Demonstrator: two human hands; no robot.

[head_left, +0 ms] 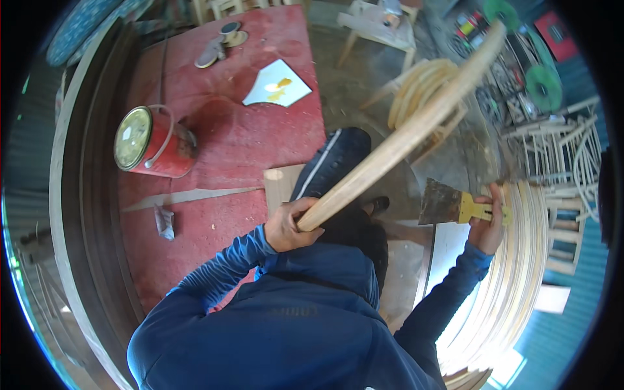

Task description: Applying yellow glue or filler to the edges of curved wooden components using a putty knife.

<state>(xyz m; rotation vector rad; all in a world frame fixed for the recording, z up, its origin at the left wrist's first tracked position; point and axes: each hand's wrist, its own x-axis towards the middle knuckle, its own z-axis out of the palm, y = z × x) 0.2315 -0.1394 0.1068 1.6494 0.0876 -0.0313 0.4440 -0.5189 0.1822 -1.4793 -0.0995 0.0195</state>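
Note:
My left hand [292, 225] is closed round the near end of a long, slightly curved wooden piece [403, 133]. The piece slants up and away to the right, its far end near the top right. Off to the right, my right hand [489, 222] grips the yellow handle of a putty knife [443, 203]. Its wide, stained blade points left, apart from the wooden piece. On the red table to the left lies a white, angular plate [276, 84] with yellow paste on it.
A red can [166, 146] with a wire handle stands on the red-covered table [227, 146], near small round tins [231, 32] and a crumpled packet [164, 221]. Curved wooden pieces are stacked at right [520, 260] and beyond [419, 91]. A wooden stool [380, 26] stands farther back.

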